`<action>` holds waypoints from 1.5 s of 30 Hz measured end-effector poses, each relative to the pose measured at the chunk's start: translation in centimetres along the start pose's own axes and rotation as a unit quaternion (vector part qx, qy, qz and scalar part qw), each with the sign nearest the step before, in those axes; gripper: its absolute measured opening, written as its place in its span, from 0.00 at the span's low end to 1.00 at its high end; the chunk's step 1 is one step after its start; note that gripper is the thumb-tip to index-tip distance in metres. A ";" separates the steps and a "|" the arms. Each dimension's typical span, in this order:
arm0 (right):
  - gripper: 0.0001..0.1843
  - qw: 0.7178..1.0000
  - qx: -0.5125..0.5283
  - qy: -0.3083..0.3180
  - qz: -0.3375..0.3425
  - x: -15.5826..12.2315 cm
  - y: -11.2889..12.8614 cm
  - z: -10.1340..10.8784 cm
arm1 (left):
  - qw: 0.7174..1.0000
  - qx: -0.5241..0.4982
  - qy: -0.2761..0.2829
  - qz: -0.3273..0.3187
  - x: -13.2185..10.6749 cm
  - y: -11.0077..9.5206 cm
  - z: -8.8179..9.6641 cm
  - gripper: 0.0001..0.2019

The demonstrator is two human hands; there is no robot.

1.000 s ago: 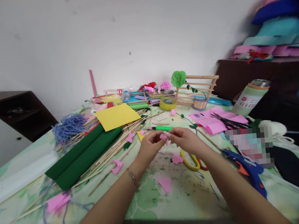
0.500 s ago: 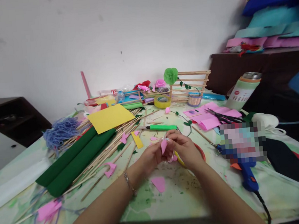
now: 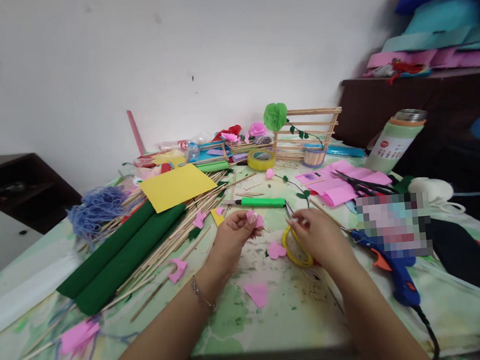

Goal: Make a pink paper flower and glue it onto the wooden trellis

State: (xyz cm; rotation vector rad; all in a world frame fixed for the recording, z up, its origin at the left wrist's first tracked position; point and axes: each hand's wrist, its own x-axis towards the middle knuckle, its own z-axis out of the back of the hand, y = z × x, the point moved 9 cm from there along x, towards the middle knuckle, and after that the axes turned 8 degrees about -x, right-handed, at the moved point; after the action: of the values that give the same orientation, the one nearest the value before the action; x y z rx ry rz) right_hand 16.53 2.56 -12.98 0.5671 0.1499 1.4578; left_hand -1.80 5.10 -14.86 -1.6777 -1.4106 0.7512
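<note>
My left hand [image 3: 234,239] pinches a small piece of pink paper [image 3: 257,219] between thumb and fingertips, raised a little above the table. My right hand [image 3: 318,235] is closed at the pivot of a pair of scissors; their yellow handle loop [image 3: 299,253] shows beside the palm, and a blade tip pokes out past the fingers. The rest of the scissors is hidden under the hand. Between the hands lies a heart-shaped pink paper piece [image 3: 276,250]. Nearer to me is another pink cutout [image 3: 257,294].
A green utility knife [image 3: 262,202] lies beyond the hands. To the right are a blue glue gun [image 3: 402,283], black scissors [image 3: 360,185] and a bottle [image 3: 396,144]. Thin sticks [image 3: 166,251], dark green paper rolls [image 3: 121,257] and a yellow sheet [image 3: 177,188] spread leftward.
My hands were together on the pink paper and have parted. The right hand has moved right, onto the scissors, while the left keeps the paper.
</note>
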 end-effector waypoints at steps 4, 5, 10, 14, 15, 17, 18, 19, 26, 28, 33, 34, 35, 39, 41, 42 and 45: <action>0.11 0.994 -0.087 0.052 -0.029 -1.6 -1.9 -0.8 | 0.993 0.047 -0.084 -0.065 0.1 -1.2 1.9 0.22; 0.16 0.991 -0.112 0.064 -0.032 -2.0 -2.0 -1.0 | 0.990 0.065 -0.097 -0.080 0.0 -1.5 2.1 0.21; 0.22 0.974 -0.179 0.125 -0.059 -2.5 -1.6 -2.1 | 0.976 0.159 -0.107 -0.106 -0.4 -1.9 2.1 0.21; 0.20 0.971 -0.157 0.157 -0.090 -1.5 -2.3 -1.5 | 0.979 0.140 -0.104 -0.109 -0.3 -2.1 2.0 0.20; 0.21 0.970 -0.149 0.163 -0.099 -1.3 -2.8 -1.1 | 0.980 0.128 -0.104 -0.111 -0.2 -2.2 2.0 0.20; 0.23 0.971 -0.131 0.170 -0.108 -1.4 -4.0 -0.2 | 0.982 0.111 -0.105 -0.111 -0.1 -2.3 1.9 0.20; 0.25 0.974 -0.103 0.167 -0.111 -1.6 -4.5 0.3 | 0.983 0.105 -0.105 -0.109 0.0 -2.4 1.9 0.20; 0.27 0.979 -0.057 0.160 -0.116 -1.8 -5.0 0.7 | 0.984 0.101 -0.105 -0.106 0.0 -2.4 1.9 0.19; 0.27 0.881 0.462 0.030 -0.100 -4.1 -3.2 1.4 | 0.984 0.090 -0.103 -0.114 -0.2 -3.2 1.8 0.17; 0.21 0.839 0.539 0.038 -0.068 -4.5 -0.9 0.4 | 0.983 0.090 -0.105 -0.124 -0.2 -3.5 1.9 0.16; 0.18 0.745 0.662 0.079 0.004 -5.8 3.9 -2.5 | 0.983 0.075 -0.099 -0.137 -0.3 -3.9 1.6 0.16; 0.20 0.745 0.661 0.086 0.023 -6.0 4.6 -2.9 | 0.983 0.072 -0.099 -0.140 -0.4 -4.0 1.5 0.17; 0.22 0.751 0.652 0.092 0.040 -6.3 5.1 -3.3 | 0.983 0.068 -0.098 -0.142 -0.5 -4.1 1.3 0.17; 0.28 0.800 0.587 0.110 0.056 -7.1 6.2 -4.3 | 0.986 0.020 -0.090 -0.139 -1.8 -4.7 0.1 0.17; 0.27 0.806 0.575 0.129 0.053 -7.6 6.6 -4.4 | 0.988 -0.003 -0.083 -0.134 -3.1 -5.1 -1.0 0.16; 0.27 0.804 0.576 0.138 0.056 -7.9 6.8 -4.3 | 0.988 -0.005 -0.081 -0.131 -3.8 -5.2 -1.5 0.15; 0.29 0.800 0.576 0.148 0.080 -9.0 7.3 -3.2 | 0.988 -0.003 -0.083 -0.133 -5.9 -5.5 -3.0 0.15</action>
State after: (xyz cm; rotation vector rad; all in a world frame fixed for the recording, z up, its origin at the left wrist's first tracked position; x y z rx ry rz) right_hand 7.48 -5.18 -14.65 1.3436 1.3331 1.4979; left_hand -3.26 -0.96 -8.92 -1.4201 -1.7141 0.7468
